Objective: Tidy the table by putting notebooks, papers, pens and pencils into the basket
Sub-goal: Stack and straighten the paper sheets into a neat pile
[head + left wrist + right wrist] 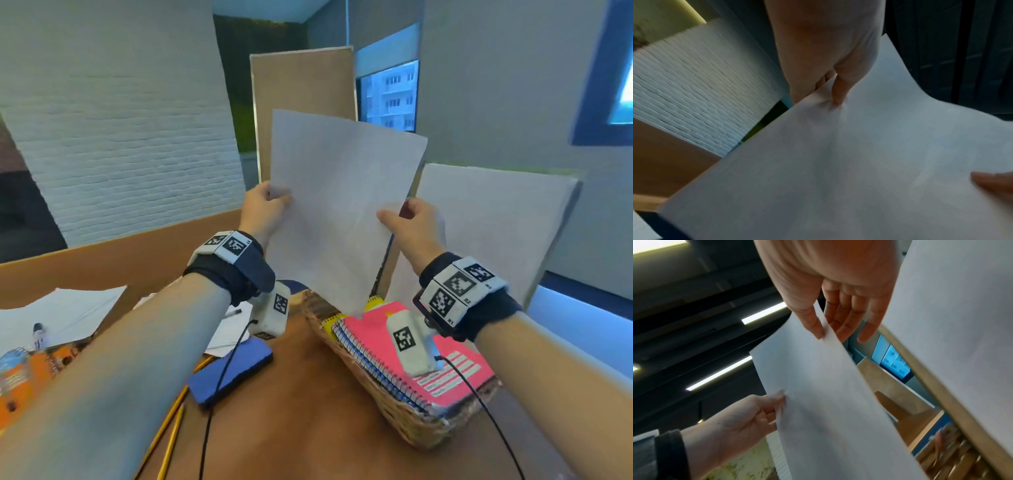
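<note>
A white sheet of paper [342, 205] stands upright in the air above the wicker basket [394, 407], its lower corner close over the basket's far end. My left hand [265, 209] pinches its left edge, thumb on the front; the left wrist view shows that thumb creasing the paper [859, 162]. My right hand [407, 222] pinches the right edge between thumb and fingers, as the right wrist view shows on the paper [828, 402]. Inside the basket lie a pink spiral notebook [387, 335] and a yellow one [375, 303] beneath it.
On the brown table [301, 411] at left lie a blue notebook [233, 370], two yellow pencils [171, 435], loose white papers [65, 311], a pen [233, 312] and an orange book [37, 370]. Upright board panels [496, 233] stand behind the basket.
</note>
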The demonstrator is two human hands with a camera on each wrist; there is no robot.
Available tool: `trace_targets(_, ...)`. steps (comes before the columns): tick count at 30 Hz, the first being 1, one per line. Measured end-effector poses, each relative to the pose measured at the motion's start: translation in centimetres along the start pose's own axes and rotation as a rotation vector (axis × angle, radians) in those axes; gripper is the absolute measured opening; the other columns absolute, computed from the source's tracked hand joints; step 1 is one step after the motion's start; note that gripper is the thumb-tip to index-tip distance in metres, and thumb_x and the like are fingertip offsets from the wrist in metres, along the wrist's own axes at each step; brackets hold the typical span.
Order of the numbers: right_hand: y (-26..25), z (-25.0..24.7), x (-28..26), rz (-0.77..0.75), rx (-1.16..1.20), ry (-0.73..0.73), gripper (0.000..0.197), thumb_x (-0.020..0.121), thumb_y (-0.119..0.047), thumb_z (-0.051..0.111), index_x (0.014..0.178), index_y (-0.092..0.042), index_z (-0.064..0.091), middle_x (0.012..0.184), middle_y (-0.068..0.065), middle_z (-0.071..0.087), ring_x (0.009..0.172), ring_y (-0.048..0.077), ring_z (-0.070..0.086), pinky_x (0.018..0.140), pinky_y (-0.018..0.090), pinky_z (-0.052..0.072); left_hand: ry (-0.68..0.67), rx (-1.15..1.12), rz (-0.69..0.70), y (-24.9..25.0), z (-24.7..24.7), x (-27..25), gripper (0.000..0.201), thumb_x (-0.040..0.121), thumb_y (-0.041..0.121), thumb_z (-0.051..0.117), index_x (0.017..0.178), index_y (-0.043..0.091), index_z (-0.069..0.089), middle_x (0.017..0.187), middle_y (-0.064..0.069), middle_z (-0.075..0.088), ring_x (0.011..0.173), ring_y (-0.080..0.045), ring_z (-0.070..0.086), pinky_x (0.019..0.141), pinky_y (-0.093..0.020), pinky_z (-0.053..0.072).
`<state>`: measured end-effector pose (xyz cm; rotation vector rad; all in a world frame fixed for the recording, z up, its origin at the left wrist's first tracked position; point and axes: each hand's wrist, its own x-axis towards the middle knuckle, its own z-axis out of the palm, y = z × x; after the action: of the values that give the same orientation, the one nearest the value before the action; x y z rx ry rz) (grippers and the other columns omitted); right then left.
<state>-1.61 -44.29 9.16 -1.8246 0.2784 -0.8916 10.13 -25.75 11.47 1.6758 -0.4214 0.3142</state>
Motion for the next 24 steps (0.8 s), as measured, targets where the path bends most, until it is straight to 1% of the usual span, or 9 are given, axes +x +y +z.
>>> trace_targets(3,0.6,-3.0,0.9,-0.022,-0.024,0.08,0.028,0.083,-0.024,0.065,0.062,-0.021,0.047,0.064,-0.006,0.049,0.061,0.011,0.047,0.057,0.016,0.04,-0.052,-0.032,0.001,0.7,3.4,0.1,0.018,0.089,0.006,0.057,0.085,0.023,0.057,0.085,0.004,0.061,0.085,-0.018,0.059,0.077,-0.032,0.051)
trace_targets(4,0.6,-3.8,1.1,-0.033,-0.043,0.104,0.031,0.084,-0.024,0.064,0.061,-0.022,0.044,0.061,-0.008,0.044,0.057,0.007,0.042,0.051,0.01,0.034,-0.062,-0.049,0.002,0.8,4.3,0.1,0.016,0.09,0.007,0.057,0.088,0.023,0.058,0.087,0.004,0.061,0.086,-0.018,0.06,0.078,-0.033,0.051)
trace_targets(6,1.0,-5.4,1.6,-0.065,-0.062,0.16,0.023,0.085,-0.023,0.062,0.067,-0.018,0.049,0.064,-0.007,0.045,0.059,0.009,0.043,0.048,0.008,0.033,-0.086,-0.089,-0.006,1.2,6.3,0.1,0.014,0.09,0.006,0.056,0.094,0.019,0.059,0.089,0.003,0.061,0.085,-0.016,0.059,0.076,-0.029,0.051)
trace_targets(8,1.2,-6.5,1.8,-0.073,-0.082,0.205,0.009,0.085,-0.021,0.062,0.091,-0.016,0.058,0.077,-0.004,0.053,0.072,0.014,0.049,0.062,0.014,0.037,-0.124,-0.12,-0.029,1.4,8.3,-0.1,0.014,0.091,0.005,0.054,0.096,0.017,0.058,0.093,-0.001,0.061,0.083,-0.016,0.058,0.076,-0.028,0.05)
trace_targets(9,1.3,-7.0,1.9,-0.075,-0.073,0.223,0.016,0.084,-0.019,0.062,0.099,-0.016,0.058,0.082,-0.003,0.055,0.076,0.014,0.05,0.069,0.021,0.039,-0.147,-0.13,-0.041,1.3,9.4,-0.3,0.014,0.091,0.003,0.054,0.095,0.016,0.058,0.093,-0.002,0.06,0.083,-0.016,0.057,0.075,-0.028,0.049)
trace_targets(13,1.9,-8.6,2.4,-0.076,0.006,0.284,0.022,0.077,-0.012,0.062,0.078,-0.029,0.049,0.073,-0.013,0.055,0.069,0.014,0.055,0.07,0.035,0.048,-0.231,-0.176,-0.106,0.9,13.1,-1.4,0.015,0.092,0.001,0.054,0.103,0.008,0.059,0.084,0.003,0.058,0.077,-0.013,0.054,0.066,-0.023,0.046)
trace_targets(17,2.8,-10.7,2.6,-0.085,-0.078,0.314,0.01,0.073,-0.016,0.059,0.083,-0.02,0.059,0.077,0.002,0.065,0.076,0.027,0.062,0.075,0.046,0.055,-0.316,-0.229,-0.142,0.5,15.9,-2.0,0.012,0.092,0.001,0.054,0.099,0.01,0.058,0.083,0.002,0.059,0.072,-0.01,0.054,0.053,-0.013,0.048)
trace_targets(20,3.6,-11.9,2.7,-0.078,-0.11,0.32,0.007,0.072,-0.015,0.061,0.074,-0.021,0.057,0.075,0.001,0.065,0.072,0.025,0.062,0.073,0.045,0.056,-0.373,-0.257,-0.169,0.0,17.5,-2.3,0.02,0.092,-0.004,0.05,0.106,0.008,0.057,0.085,0.0,0.061,0.073,-0.011,0.057,0.052,-0.011,0.05)
trace_targets(24,4.3,-12.8,2.2,-0.062,-0.144,0.293,0.006,0.069,-0.018,0.061,0.07,-0.016,0.056,0.075,0.007,0.065,0.068,0.025,0.061,0.064,0.034,0.055,-0.445,-0.208,-0.164,-1.6,18.8,-2.6,0.031,0.091,-0.01,0.047,0.116,0.005,0.056,0.097,-0.004,0.062,0.084,-0.017,0.059,0.075,-0.021,0.05)
